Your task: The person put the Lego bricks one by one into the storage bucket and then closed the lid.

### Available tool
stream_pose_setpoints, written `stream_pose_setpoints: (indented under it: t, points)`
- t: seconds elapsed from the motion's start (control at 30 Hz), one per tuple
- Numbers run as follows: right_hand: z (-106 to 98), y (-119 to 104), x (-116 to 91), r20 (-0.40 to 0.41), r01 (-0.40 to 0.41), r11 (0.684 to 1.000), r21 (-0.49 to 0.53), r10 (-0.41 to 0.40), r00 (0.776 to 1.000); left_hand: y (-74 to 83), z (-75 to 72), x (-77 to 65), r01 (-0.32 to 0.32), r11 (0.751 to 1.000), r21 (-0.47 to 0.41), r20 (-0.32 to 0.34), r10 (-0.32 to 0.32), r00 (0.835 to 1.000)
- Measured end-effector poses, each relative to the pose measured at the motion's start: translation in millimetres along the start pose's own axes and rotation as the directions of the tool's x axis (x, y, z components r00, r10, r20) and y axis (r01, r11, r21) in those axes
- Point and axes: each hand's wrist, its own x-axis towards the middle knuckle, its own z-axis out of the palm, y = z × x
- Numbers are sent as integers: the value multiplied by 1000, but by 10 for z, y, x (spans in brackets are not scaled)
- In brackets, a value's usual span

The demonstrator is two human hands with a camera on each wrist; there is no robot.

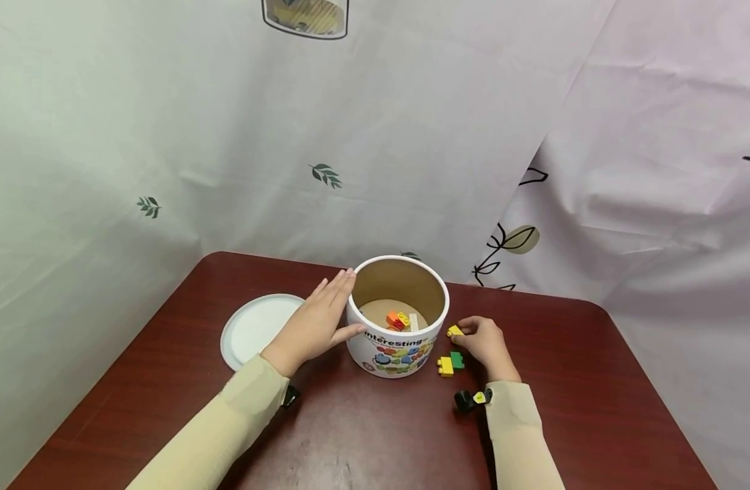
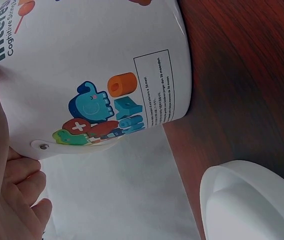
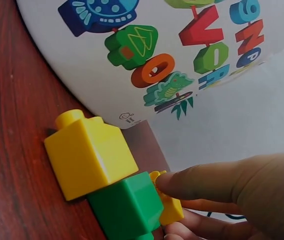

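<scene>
A round white tub [image 1: 392, 354] with printed toys and the word "interesting" stands open on the table. Inside lie an orange brick [image 1: 392, 317], a yellow brick [image 1: 403, 318], a red piece and a whitish piece [image 1: 414, 322]. My left hand [image 1: 316, 318] rests against the tub's left rim with fingers extended. To the right of the tub, my right hand [image 1: 486, 346] pinches a small yellow brick [image 3: 171, 207] between thumb and fingers. Nearer me, another yellow brick [image 3: 89, 155] and a green brick [image 3: 127, 206] lie on the table, touching or almost so.
A round white lid [image 1: 258, 327] lies on the table left of the tub, partly behind my left hand. The dark red-brown table [image 1: 363, 435] ends at a white patterned cloth [image 1: 375, 136] hanging behind it. Black wrist cameras [image 1: 465, 401] sit under my sleeves.
</scene>
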Motion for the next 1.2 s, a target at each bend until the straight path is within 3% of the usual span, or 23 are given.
stream_pose_setpoints:
  t: [0.77, 1.2]
  points:
    - [20, 9, 3, -47, 32, 999, -42, -34, 998, -30, 34, 3, -4, 1000, 9, -1, 4, 1000]
    - [-99, -169, -65, -108, 88, 996, -1, -88, 990, -34, 33, 6, -7, 1000, 11, 2, 7, 1000]
